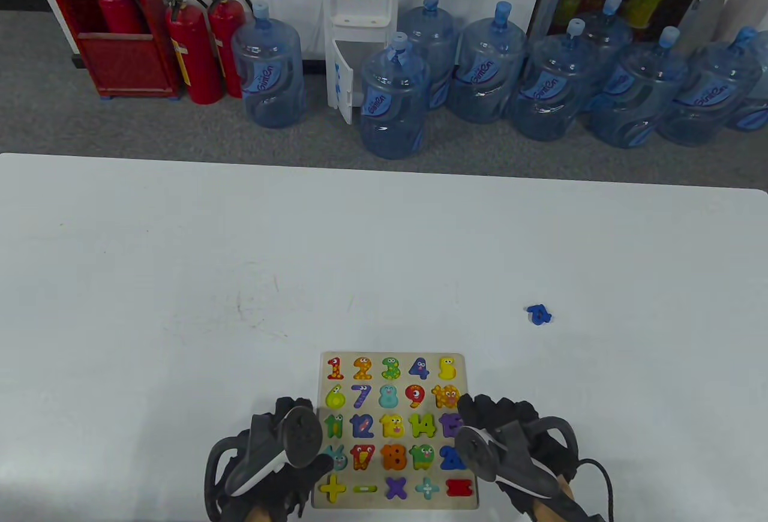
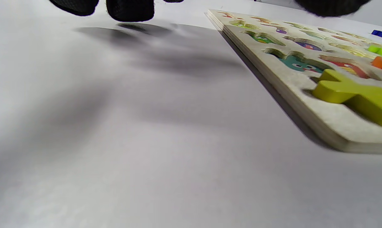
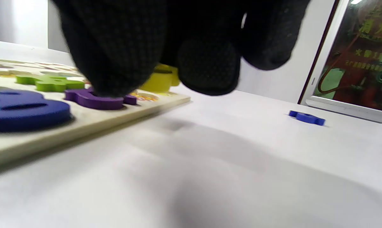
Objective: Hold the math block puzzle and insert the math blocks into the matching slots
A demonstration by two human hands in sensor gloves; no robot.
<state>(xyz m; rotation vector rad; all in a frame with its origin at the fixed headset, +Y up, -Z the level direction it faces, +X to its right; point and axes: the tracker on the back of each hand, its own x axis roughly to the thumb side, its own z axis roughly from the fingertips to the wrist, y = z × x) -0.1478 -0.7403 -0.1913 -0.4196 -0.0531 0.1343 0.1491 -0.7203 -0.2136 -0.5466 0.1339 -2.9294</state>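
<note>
The math puzzle board [image 1: 462, 363] lies flat at the table's near edge, with coloured number and sign blocks in its slots. A loose blue block [image 1: 538, 314] lies on the table to the board's far right, and also shows in the right wrist view [image 3: 306, 117]. My left hand [image 1: 291, 426] is at the board's left edge; in the left wrist view its fingertips [image 2: 130, 9] hang just above the table beside the board [image 2: 305, 95]. My right hand [image 1: 480, 423] is at the board's right edge, and one fingertip [image 3: 114, 63] presses on the purple block [image 3: 95, 100] sitting in its slot.
The white table [image 1: 240, 276] stretches far and wide beyond the board. Water jugs [image 1: 393, 99], a dispenser and red fire extinguishers [image 1: 195, 48] stand on the floor behind the table. A yellow plus block [image 2: 352, 95] sits in the board's near left corner.
</note>
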